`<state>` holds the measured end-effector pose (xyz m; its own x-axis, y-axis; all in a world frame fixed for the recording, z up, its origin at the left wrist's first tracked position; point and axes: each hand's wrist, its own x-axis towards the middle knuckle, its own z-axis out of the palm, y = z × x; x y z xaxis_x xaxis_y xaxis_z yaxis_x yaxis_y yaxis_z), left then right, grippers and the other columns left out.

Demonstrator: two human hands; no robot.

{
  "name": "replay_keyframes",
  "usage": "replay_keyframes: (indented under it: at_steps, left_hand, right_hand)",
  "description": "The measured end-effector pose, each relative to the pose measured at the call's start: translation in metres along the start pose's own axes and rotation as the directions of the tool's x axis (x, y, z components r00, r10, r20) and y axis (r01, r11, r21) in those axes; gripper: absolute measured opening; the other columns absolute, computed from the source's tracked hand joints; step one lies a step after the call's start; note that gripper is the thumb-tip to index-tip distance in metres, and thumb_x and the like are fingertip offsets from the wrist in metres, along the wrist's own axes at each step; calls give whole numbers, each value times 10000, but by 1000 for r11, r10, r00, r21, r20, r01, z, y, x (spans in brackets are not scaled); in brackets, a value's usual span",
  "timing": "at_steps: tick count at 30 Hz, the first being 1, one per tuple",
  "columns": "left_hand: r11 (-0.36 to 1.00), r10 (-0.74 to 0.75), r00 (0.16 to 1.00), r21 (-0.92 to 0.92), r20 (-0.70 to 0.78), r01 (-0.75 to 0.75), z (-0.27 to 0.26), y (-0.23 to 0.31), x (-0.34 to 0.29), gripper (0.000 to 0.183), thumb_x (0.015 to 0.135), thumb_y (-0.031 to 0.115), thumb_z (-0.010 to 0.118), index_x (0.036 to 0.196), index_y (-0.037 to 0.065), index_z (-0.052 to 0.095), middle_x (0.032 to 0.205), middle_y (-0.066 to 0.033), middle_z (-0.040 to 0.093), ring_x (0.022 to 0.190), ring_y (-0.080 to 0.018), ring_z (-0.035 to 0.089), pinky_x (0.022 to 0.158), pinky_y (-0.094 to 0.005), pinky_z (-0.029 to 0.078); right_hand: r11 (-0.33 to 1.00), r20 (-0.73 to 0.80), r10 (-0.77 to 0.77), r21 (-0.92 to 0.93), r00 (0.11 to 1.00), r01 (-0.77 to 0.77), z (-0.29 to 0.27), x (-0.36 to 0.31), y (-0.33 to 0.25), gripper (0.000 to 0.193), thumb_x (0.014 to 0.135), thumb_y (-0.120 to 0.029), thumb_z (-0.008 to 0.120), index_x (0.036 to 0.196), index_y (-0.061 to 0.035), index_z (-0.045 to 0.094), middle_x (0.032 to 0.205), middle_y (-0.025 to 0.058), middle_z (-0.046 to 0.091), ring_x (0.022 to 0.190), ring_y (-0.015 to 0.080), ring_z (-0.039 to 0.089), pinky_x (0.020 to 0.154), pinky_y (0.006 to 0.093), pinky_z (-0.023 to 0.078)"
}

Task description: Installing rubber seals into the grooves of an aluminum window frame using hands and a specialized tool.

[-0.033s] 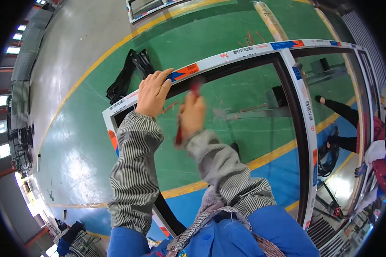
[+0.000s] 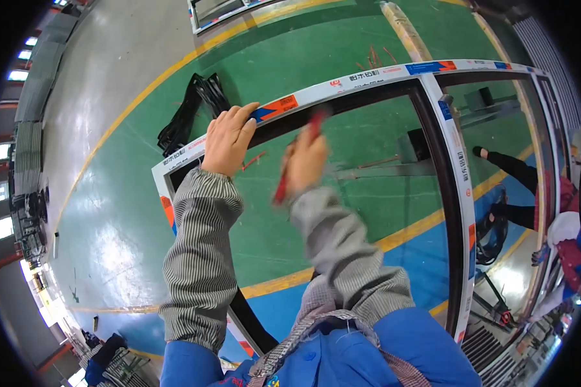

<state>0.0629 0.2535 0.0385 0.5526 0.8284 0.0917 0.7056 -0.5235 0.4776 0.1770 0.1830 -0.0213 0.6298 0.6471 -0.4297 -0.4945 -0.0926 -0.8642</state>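
Note:
A large window frame with white film-covered rails, a black inner gasket and clear glass stands in front of me. My left hand is laid over its far rail near the left corner, fingers curled onto the rail and gripping it. Over the glass, right of that hand, my right hand is closed around a slim red hand tool. Motion smears the tool, so its exact kind is unclear. Its upper end is close to the black gasket of the far rail; contact cannot be made out.
Behind the frame, a bundle of black rubber strips lies on the green floor. Thin red strips and a wrapped roll are farther back. At right, another person is beside the frame. Another frame appears at the top.
My right hand and the red tool have shifted right and slightly away from me along the far rail. The left hand keeps its place on the frame.

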Motion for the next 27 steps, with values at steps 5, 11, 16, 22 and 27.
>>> replay_keyframes:
  at_steps: [5, 11, 16, 22, 27]
  left_hand:
    - [999, 31, 1000, 13, -4, -31, 3, 12, 7, 356, 939, 283, 397, 1211, 107, 543, 1002, -64, 558, 973, -233, 515, 850, -351, 344]
    - [999, 25, 1000, 31, -3, -25, 1, 7, 6, 350, 951, 308, 395, 1198, 113, 547, 993, -58, 568, 975, -229, 516, 835, -351, 351]
    - [996, 65, 997, -53, -41, -68, 2, -5, -1, 347, 957, 304, 386, 1202, 114, 542, 987, -60, 570, 976, -233, 518, 836, -350, 352]
    - [998, 61, 997, 38, -37, -60, 2, 15, 8, 346, 955, 321, 397, 1166, 99, 556, 972, -57, 578, 961, -227, 527, 818, -356, 354]
    - [999, -8, 1000, 39, 12, 8, 7, 10, 2, 351, 963, 324, 388, 1176, 105, 560, 972, -53, 580, 953, -224, 528, 824, -350, 355]
  right_hand:
    - [884, -11, 199, 433, 980, -175, -101, 148, -118, 352, 966, -407, 430, 769, -116, 414, 548, -5, 415, 436, 116, 416, 406, 287, 361]
    - [994, 112, 92, 50, 989, -98, -4, -6, -18, 401, 975, -438, 411, 714, -134, 412, 564, -13, 449, 448, 112, 436, 390, 327, 366]
    - [989, 95, -136, 65, 986, 130, 36, -36, 52, 324, 976, -366, 441, 794, -98, 430, 576, -14, 437, 433, 108, 418, 382, 288, 352]
    - [828, -83, 345, 495, 935, -262, -89, 137, -120, 384, 966, -398, 404, 693, -130, 371, 474, -2, 363, 343, 123, 361, 319, 301, 312]
    - [963, 82, 269, 11, 960, -271, -18, -1, -18, 378, 974, -407, 400, 737, -114, 421, 506, 10, 404, 402, 150, 430, 370, 319, 356]
